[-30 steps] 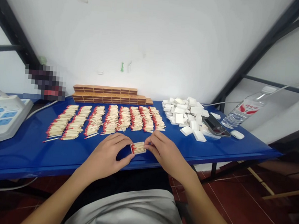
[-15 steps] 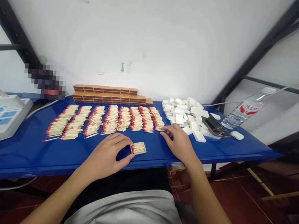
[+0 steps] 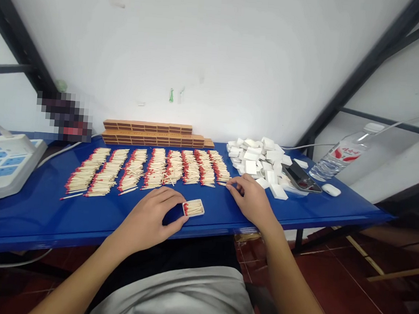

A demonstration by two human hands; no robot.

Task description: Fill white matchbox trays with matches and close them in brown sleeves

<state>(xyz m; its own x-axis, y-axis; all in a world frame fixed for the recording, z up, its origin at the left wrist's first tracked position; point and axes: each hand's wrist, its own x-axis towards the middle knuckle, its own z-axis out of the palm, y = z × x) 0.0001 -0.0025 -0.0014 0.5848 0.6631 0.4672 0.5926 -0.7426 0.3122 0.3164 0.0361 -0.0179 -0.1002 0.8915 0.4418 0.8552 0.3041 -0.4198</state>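
My left hand (image 3: 154, 216) grips the left end of a small white matchbox tray (image 3: 200, 213) between thumb and fingers. Red-headed matches (image 3: 193, 207) lie inside the tray, their heads towards the left hand. At the front end of the rightmost row of matches (image 3: 219, 166), my right hand (image 3: 247, 195) has thumb and index finger closed around what looks like a match. The fingertips partly hide what they hold. More rows of loose matches (image 3: 191, 167) stretch leftward across the blue table (image 3: 117, 222).
Behind the rows, brown matchbox sleeves (image 3: 153, 139) are stacked along the wall. A heap of white trays (image 3: 255, 156) lies at the right, beside a phone (image 3: 300, 176), a white case (image 3: 331, 189) and a tilted water bottle (image 3: 340, 157). A power strip (image 3: 9, 165) sits at the left.
My right hand has shifted very slightly at the end of the rightmost row. The left hand and the tray stay in place.
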